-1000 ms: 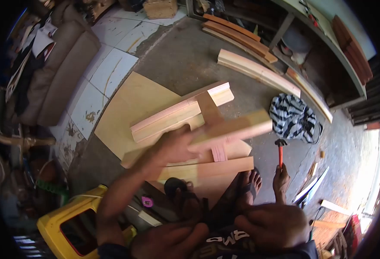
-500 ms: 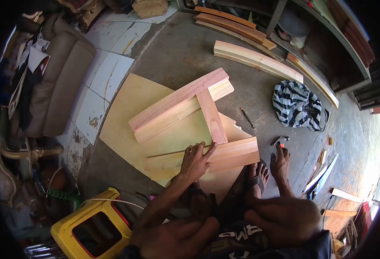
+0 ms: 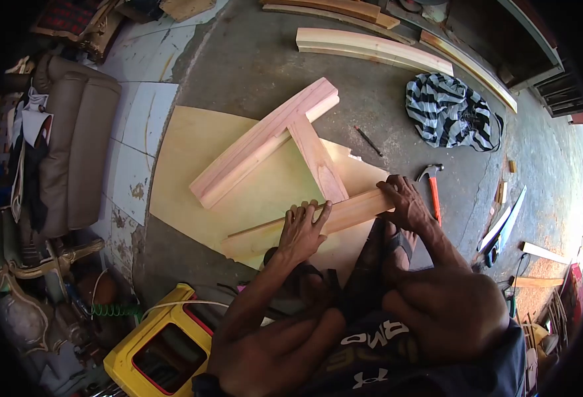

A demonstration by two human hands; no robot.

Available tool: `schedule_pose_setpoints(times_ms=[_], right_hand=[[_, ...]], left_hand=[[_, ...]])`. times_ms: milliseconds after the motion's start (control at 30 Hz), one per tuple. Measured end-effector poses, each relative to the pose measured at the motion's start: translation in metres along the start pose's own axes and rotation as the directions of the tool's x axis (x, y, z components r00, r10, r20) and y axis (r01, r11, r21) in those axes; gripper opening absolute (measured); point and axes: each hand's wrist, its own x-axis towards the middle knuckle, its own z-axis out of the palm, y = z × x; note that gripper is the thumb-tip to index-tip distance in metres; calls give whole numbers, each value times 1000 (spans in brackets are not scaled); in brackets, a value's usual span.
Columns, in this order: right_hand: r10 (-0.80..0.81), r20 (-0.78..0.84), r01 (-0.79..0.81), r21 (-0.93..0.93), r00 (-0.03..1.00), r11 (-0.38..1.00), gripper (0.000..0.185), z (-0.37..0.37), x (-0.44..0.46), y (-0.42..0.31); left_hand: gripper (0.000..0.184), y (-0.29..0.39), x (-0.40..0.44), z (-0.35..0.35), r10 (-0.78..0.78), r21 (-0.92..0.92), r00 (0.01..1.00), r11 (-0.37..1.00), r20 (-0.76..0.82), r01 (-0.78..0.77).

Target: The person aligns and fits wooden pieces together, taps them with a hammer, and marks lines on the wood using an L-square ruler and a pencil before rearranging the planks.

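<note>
A near wooden beam (image 3: 354,213) lies across the plywood sheet (image 3: 184,155), in front of my feet. My left hand (image 3: 300,233) rests over its middle, with the fingers bent over the far edge. At the beam's right end my right hand (image 3: 407,205) is wrapped round the wood. A short crosspiece (image 3: 318,161) runs from this beam to a pinkish far beam (image 3: 265,142). To the right of my right hand, a claw hammer (image 3: 436,195) with an orange-red handle lies on the floor, held by nobody.
A pencil-like dark stick (image 3: 369,141) and a striped black-and-white cloth (image 3: 451,112) lie on the concrete. Pale boards (image 3: 371,51) are farther back. A handsaw (image 3: 505,228) is at right, a yellow stool-like frame (image 3: 126,357) at lower left, and a brown sofa (image 3: 89,145) at left.
My right hand has left the hammer and moved up and left onto the beam's right end. The hammer stays on the floor. The far beam now looks narrower, as the view has shifted.
</note>
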Motion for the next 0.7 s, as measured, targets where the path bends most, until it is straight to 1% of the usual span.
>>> schedule_pose_setpoints(times_ms=[33,67,133,200,233,300,333,367,400,433,500,567,633,667,700], right_hand=[[6,9,-6,3,1000,1000,84,1,-3,1],[-15,12,15,34,1000,999,81,1,-4,2],[-38,20,36,70,999,997,78,-2,-5,0],[-80,9,81,-88,997,993,71,-6,-2,-9],[-78,10,79,-88,997,993,71,-2,-1,-9],[-124,18,124,-267,992,956,65,10,2,-8],[-128,23,129,-264,992,956,65,11,3,-6],[-117,49,125,-223,992,967,64,11,4,-4],[-105,72,116,-183,992,976,63,11,4,-3],[-100,69,112,-185,993,976,63,12,6,-3],[-146,68,158,-215,987,964,63,9,7,-3],[-133,77,146,-193,988,970,63,8,8,-4],[-124,89,138,-170,988,976,62,10,7,-3],[-138,52,145,-194,989,970,59,14,6,-4],[-151,15,151,-217,988,964,57,16,6,-5]], left_hand=[[99,3,-2,1,8,11,1000,1000,-19,-7],[95,4,-3,2,14,-24,1000,1000,-9,-14],[91,7,-4,-1,-14,-43,998,999,63,16],[89,10,-6,2,-35,-49,998,998,55,37],[88,12,-6,2,-53,-54,998,997,46,55],[85,12,-5,1,-62,-68,996,995,62,66],[85,12,-5,0,-62,-81,995,994,83,69],[85,11,-7,0,-65,-82,994,994,88,73],[89,10,-8,2,-38,-67,999,997,23,39],[94,8,-6,4,-4,-49,999,999,-48,1],[94,8,-6,10,8,-44,997,999,-76,-11],[96,9,-9,17,14,-10,991,1000,-130,-15],[96,9,-10,22,10,1,991,1000,-137,-10],[96,9,-11,24,6,19,990,1000,-143,-3],[91,10,-11,27,5,20,987,1000,-159,-2]])
